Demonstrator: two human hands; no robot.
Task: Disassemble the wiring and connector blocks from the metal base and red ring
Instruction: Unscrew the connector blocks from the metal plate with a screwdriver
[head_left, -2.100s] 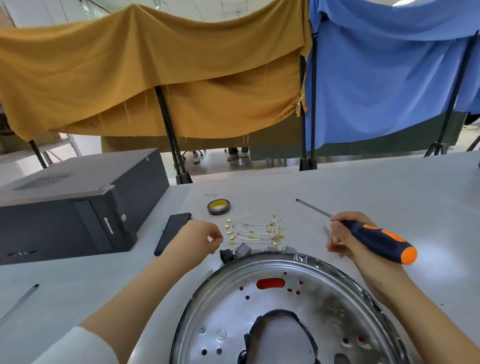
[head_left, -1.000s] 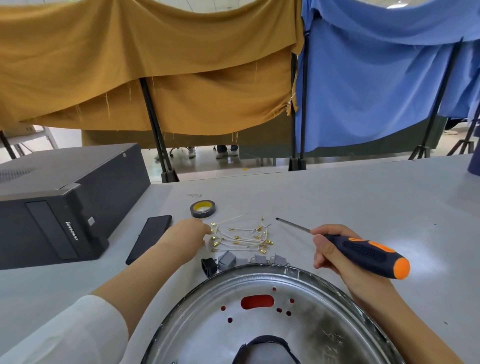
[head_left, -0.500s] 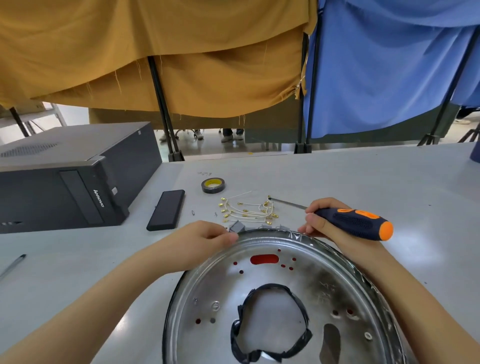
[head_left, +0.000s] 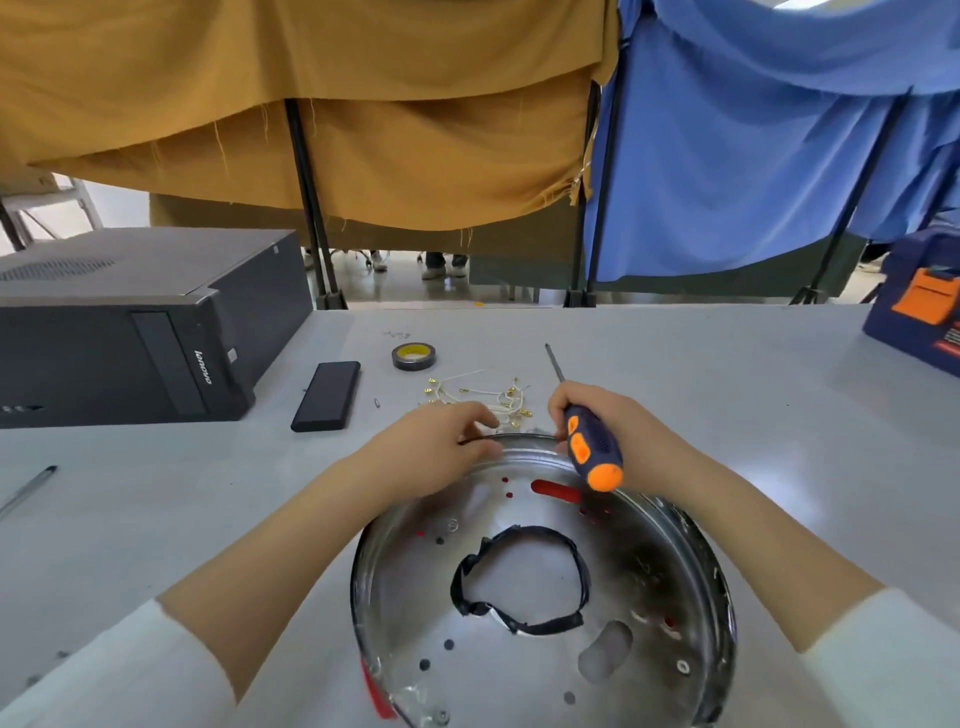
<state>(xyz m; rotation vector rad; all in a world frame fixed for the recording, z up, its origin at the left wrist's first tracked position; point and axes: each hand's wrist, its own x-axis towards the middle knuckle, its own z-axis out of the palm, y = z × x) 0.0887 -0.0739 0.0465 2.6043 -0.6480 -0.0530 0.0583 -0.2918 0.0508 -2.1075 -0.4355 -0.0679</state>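
Observation:
A round metal base (head_left: 410, 603) lies on the table in front of me, with a black taped ring around its centre hole. A red ring (head_left: 375, 693) shows under its near left edge and through the slot (head_left: 551, 489). My left hand (head_left: 436, 449) grips the far rim of the base, fingers curled over it. My right hand (head_left: 608, 415) holds a blue and orange screwdriver (head_left: 592, 454), shaft pointing away, and touches the same rim. Loose white wires with gold terminals (head_left: 480, 397) lie just beyond. The connector blocks are hidden behind my hands.
A black computer case (head_left: 130, 332) stands at the left, a black phone (head_left: 326, 396) beside it. A tape roll (head_left: 414, 356) lies beyond the wires. A blue and orange box (head_left: 919, 306) sits at the far right. A pen (head_left: 26, 491) lies at the left edge.
My left hand left the wires and came back onto the base's far rim. My right hand moved left to the rim, and the screwdriver swung so its shaft points away.

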